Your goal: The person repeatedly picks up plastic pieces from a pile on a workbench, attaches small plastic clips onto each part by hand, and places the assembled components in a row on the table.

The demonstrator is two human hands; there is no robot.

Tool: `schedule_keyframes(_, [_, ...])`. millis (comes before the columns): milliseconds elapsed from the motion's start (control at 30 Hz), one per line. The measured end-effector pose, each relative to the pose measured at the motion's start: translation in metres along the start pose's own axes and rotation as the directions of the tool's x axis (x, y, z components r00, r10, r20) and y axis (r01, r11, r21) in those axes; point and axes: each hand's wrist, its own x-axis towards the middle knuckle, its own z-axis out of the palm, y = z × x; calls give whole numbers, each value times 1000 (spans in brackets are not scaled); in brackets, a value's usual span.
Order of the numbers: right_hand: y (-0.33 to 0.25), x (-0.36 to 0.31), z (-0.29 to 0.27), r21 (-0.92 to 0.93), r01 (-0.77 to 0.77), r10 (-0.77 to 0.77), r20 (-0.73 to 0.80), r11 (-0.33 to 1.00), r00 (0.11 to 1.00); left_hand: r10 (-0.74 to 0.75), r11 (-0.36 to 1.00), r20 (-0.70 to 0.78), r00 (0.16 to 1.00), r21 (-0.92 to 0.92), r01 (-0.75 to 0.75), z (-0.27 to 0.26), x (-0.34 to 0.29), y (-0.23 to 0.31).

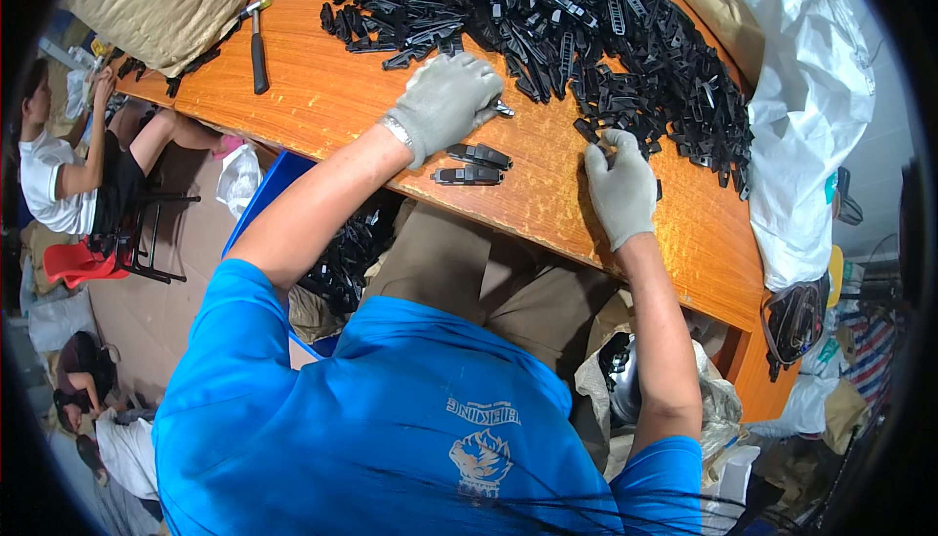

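My left hand (447,101), in a grey glove, is closed around a small part whose shiny metal-like end (503,108) sticks out by the fingertips; most of it is hidden. On the table edge just below lie two narrow black clip-like pieces (469,175), side by side. At the front of the pile, my gloved right hand (622,189) has its thumb and fingers bent around a small black plastic part (586,129). Another dark piece (659,189) shows beside that hand. A large heap of black plastic parts (547,23) spreads across the far side of the wooden table (322,111).
A hammer (259,52) lies at the left, near a tan sack (161,3). A white sack (811,106) stands along the right edge. Below the table, a blue bin (259,206) holds more black parts. Several people sit at the left, one near a red stool (83,262).
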Motion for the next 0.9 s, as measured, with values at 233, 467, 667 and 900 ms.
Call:
schedule_keyframes(233, [11, -2, -11, 218, 132, -140, 22, 967, 990, 28, 999, 38, 999, 35, -29, -19, -30, 15])
schedule_keyframes(467, [-8, -2, -33, -188, 574, -553, 155, 797, 819, -59, 998, 176, 983, 40, 52, -38, -25, 18])
schedule_keyframes(667, [-12, 8, -34, -296, 471, -326, 427, 831, 843, 231, 948, 136, 963, 193, -254, -29, -4, -4])
schedule_keyframes(900, [-19, 2, -15, -133, 309, -269, 255, 942, 929, 3, 999, 208, 978, -45, 7, -27, -12, 3])
